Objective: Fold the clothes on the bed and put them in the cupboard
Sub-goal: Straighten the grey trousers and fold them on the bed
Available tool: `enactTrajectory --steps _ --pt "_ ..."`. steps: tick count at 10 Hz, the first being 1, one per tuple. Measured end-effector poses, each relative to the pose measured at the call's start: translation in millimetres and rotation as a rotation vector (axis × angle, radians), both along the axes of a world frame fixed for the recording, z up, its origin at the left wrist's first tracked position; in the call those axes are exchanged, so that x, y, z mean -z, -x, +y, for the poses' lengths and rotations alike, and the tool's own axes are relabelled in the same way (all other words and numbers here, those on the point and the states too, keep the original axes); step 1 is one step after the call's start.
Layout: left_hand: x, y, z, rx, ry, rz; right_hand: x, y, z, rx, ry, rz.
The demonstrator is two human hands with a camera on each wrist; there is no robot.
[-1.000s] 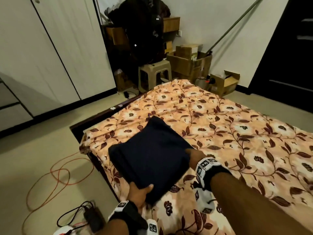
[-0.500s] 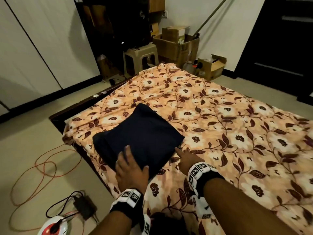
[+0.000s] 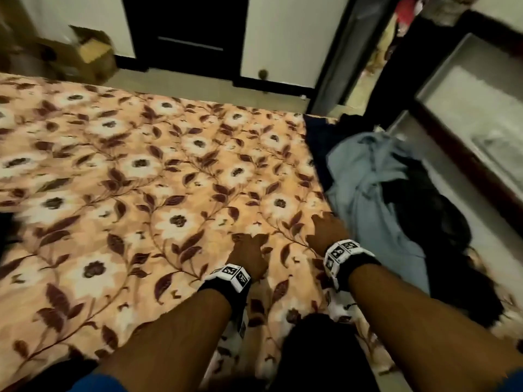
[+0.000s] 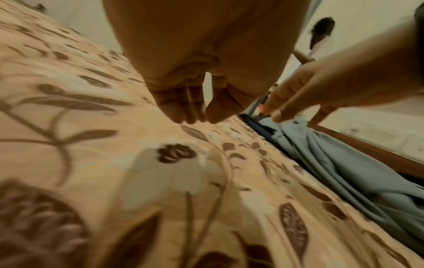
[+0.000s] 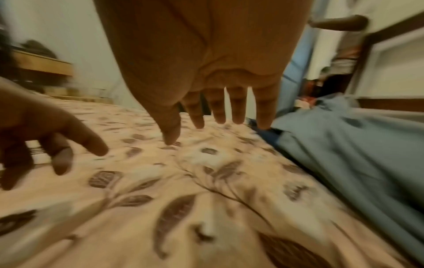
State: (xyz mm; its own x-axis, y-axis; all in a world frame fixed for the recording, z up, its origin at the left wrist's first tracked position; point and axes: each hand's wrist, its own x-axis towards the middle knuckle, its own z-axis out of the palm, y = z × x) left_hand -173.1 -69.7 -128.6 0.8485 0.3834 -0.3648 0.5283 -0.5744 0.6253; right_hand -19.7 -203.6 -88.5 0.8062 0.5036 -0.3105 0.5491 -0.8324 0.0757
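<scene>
Now both hands are out over the floral bedspread (image 3: 119, 176), and neither one holds anything. Left hand (image 3: 250, 254) hovers low, fingers (image 4: 183, 108) hanging together in a loose, relaxed curl, tips just above the cover. Right hand (image 3: 325, 233) sits a little further forward, fingers (image 5: 238, 108) straight and spread, pointing down at the bedspread right beside the pile. And there's the pile: a light blue garment (image 3: 365, 188) lies crumpled along the right edge of the bed, with dark clothes (image 3: 424, 210) heaped against it on the far side. Beyond them stands an open cupboard (image 3: 396, 52), things blurred inside
</scene>
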Motion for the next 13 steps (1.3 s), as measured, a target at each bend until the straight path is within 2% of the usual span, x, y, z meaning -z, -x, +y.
enactTrajectory --steps 1,2,3,4,5,6,7,8,9,10,11,12,13 --pt "5 -36 -33 0.122 0.056 0.008 12 -24 -82 0.302 0.012 -0.099" --pt "3 -57 -59 0.189 0.101 0.017 11 -25 -131 0.435 -0.066 0.034" --pt "-5 -52 -73 0.178 0.185 -0.041 -6 -15 -122 0.327 -0.269 0.082" --pt "-24 -17 -87 0.103 0.383 -0.312 -47 41 -73 0.132 -0.712 0.410" --pt "-41 12 -85 -0.166 0.372 -0.544 -72 90 -43 -0.083 -0.816 0.602" --pt "-61 76 -60 -0.655 0.626 -0.666 -77 142 -26 -0.173 -0.940 0.755" --pt "-80 120 -42 -0.809 0.776 -0.759 -66 168 -24 -0.086 -1.057 0.772" --pt "-49 185 1 -1.128 0.782 -0.777 -37 214 -13 -0.019 -0.982 0.973" --pt "-36 208 9 -1.381 0.466 -0.674 -14 232 -12 0.017 -0.872 0.977" --pt "-21 238 10 -1.405 0.036 -0.787 14 237 -15 0.155 -0.739 0.601" --pt "-28 222 -4 -1.006 -0.001 -0.690 26 232 -19 0.155 -0.564 0.419" --pt "-26 201 -3 -0.540 -0.206 -0.422 37 223 -24 0.101 -0.394 0.306" --pt "-23 197 14 -0.470 -0.372 -0.154 43 219 -22 0.098 -0.440 0.288"
